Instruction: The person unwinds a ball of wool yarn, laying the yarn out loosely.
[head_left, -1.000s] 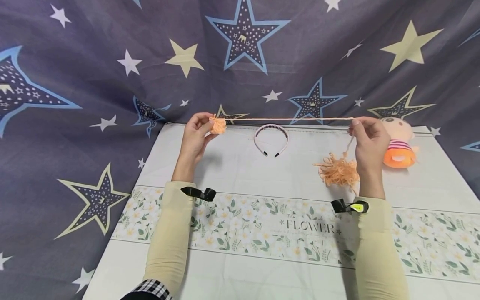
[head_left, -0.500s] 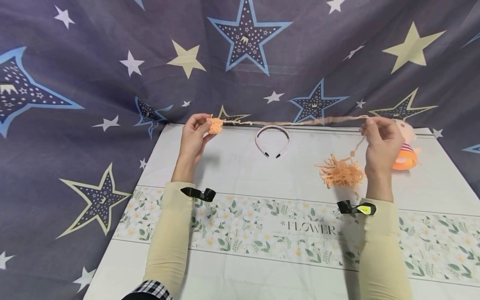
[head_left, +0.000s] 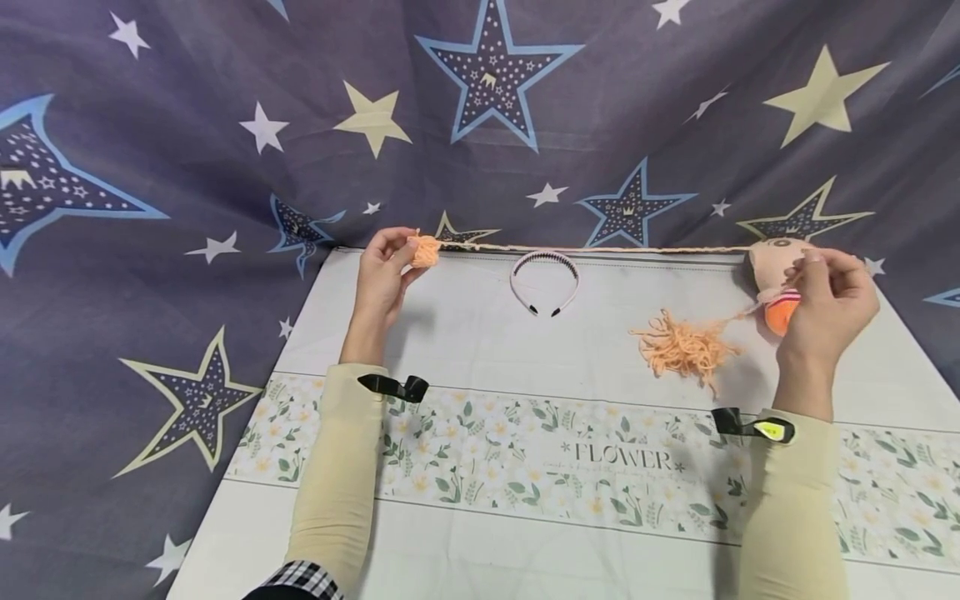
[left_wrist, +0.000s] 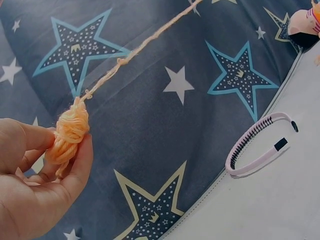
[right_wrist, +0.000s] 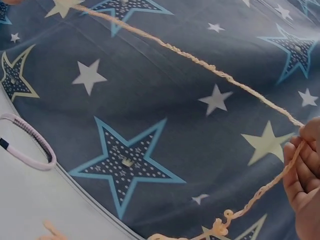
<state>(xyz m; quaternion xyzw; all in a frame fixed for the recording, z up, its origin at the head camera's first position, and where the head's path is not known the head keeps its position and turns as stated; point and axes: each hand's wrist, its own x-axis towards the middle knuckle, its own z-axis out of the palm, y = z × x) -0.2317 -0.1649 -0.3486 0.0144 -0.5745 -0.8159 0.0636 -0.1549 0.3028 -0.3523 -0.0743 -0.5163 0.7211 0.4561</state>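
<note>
In the head view my left hand [head_left: 378,287] holds a small wound bundle of peach yarn [head_left: 425,251] between thumb and fingers. The left wrist view shows this yarn bundle [left_wrist: 72,127] from closer, with turns wrapped about its middle. From it a yarn strand [head_left: 600,249] runs nearly straight across to my right hand [head_left: 828,312]. There the thumb and fingers pinch the strand, as the right wrist view shows. Below the pinch the yarn tail [right_wrist: 262,190] has small knots or loops. It leads down to a loose, tangled yarn heap [head_left: 684,346] on the table.
A pale pink headband [head_left: 513,279] with dark teeth lies at the back of the white table [head_left: 480,333]. Behind my right hand, a plush doll [head_left: 771,265] is partly covered. A dark star-printed cloth [head_left: 480,183] hangs along the table's back edge.
My right hand has moved to the right, in front of the doll, and more strand now spans between the hands. The strand sagged slightly, then straightened. My left hand has shifted slightly left.
</note>
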